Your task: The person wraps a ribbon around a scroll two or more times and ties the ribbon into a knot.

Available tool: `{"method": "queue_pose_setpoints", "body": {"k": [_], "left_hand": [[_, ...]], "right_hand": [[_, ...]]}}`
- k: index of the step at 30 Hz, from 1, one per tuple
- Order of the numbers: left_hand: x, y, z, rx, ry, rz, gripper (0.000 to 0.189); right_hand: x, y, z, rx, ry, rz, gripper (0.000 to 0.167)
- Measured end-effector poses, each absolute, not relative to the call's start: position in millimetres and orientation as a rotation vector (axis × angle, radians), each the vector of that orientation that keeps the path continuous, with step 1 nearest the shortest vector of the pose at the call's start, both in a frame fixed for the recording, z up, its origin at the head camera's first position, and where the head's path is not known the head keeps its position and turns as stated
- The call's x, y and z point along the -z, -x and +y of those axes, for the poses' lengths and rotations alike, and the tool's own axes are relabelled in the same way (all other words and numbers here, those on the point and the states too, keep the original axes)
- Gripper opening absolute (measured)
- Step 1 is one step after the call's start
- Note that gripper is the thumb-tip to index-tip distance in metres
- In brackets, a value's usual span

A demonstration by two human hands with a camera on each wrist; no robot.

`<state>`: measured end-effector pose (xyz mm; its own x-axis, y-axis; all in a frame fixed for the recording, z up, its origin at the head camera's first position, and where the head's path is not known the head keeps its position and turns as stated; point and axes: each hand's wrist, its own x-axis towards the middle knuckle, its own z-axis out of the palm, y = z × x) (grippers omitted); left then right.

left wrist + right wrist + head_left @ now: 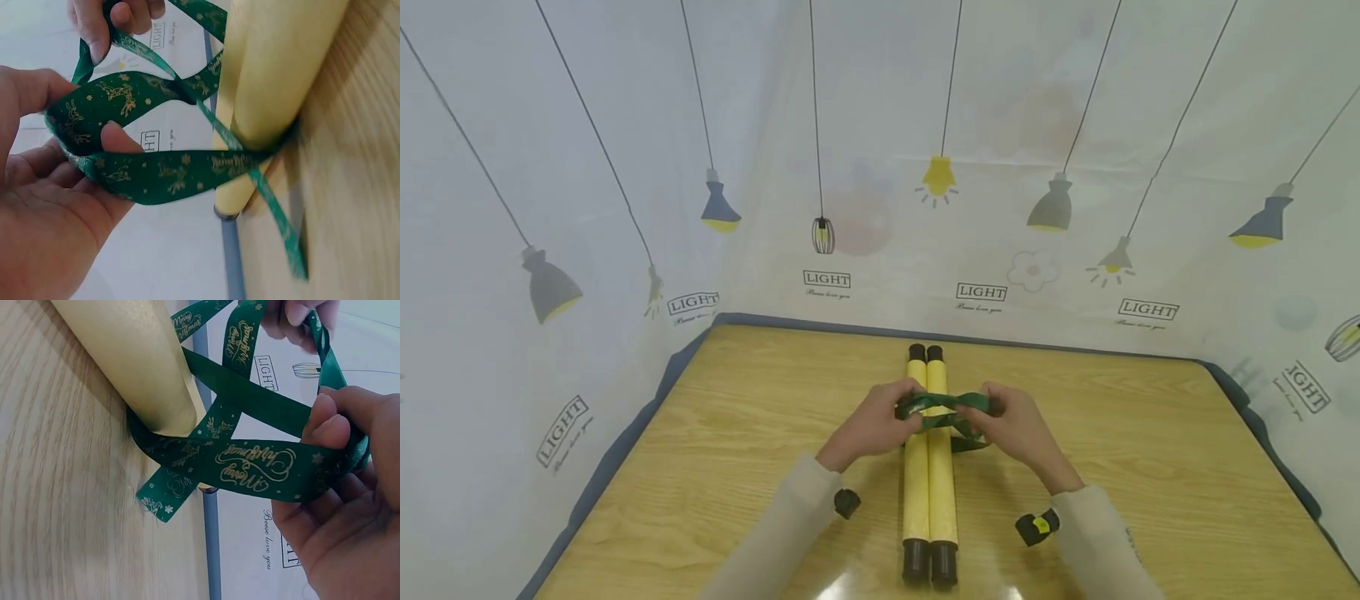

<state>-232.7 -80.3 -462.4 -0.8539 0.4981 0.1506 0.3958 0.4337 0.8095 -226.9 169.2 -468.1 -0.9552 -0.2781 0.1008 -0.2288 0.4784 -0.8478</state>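
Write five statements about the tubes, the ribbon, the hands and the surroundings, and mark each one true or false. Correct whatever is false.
1. Two yellow tubes lie side by side on the table. True.
2. The left hand and the right hand both hold a green ribbon. True.
3. The ribbon is plain, with no print. False: it carries gold lettering, including the words "Merry" and "Christmas".
4. The end caps on the tubes are white. False: they are dark.
5. The backdrop behind the table is printed with hanging lamps. True.
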Motion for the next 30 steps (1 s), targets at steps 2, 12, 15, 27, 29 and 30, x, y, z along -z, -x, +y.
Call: {"method": "queue_pose_setpoints", "body": {"k": [2, 12, 15, 27, 29, 30], "left_hand": [[462, 232, -82, -1.35, -0.839, 2.626, 0.025], [461, 231, -101, -1.198, -0.934, 2.855, 0.03], [462, 233, -109, -1.226, -0.93, 2.898, 0.025], [468, 245, -140, -1.468, -0.705, 2.621, 0.026], [471, 247, -146, -1.504, -0.69, 2.582, 0.028], [472, 247, -149, -1.521, -0.68, 2.564, 0.029]], "right_hand": [[468, 228, 171, 1.512, 0.462, 2.653, 0.031], [463, 230, 185, 1.423, 0.552, 2.588, 0.033], [460, 232, 192, 1.423, 0.601, 2.539, 0.03], [461, 237, 213, 1.537, 0.568, 2.591, 0.03], [462, 238, 216, 1.567, 0.527, 2.58, 0.034], [463, 238, 217, 1.584, 0.509, 2.566, 0.035]]}}
